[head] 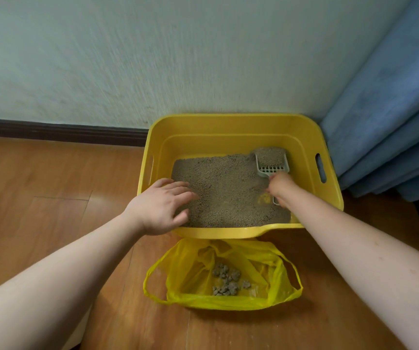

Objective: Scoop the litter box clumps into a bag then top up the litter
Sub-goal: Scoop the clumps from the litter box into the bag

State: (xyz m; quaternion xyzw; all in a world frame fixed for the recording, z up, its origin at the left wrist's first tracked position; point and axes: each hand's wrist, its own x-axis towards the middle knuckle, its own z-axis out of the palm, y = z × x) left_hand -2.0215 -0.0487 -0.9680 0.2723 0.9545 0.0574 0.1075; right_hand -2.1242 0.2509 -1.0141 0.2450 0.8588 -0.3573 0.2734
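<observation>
A yellow litter box stands on the floor against the wall, filled with grey-brown litter. My right hand is shut on the handle of a grey slotted scoop, which is full of litter at the box's far right corner. My left hand rests with fingers spread on the box's near left rim, fingertips over the litter. In front of the box lies an open yellow plastic bag with several grey clumps inside.
A pale wall with a dark skirting board runs behind the box. Blue curtain folds hang at the right, close to the box. The floor is brown wood.
</observation>
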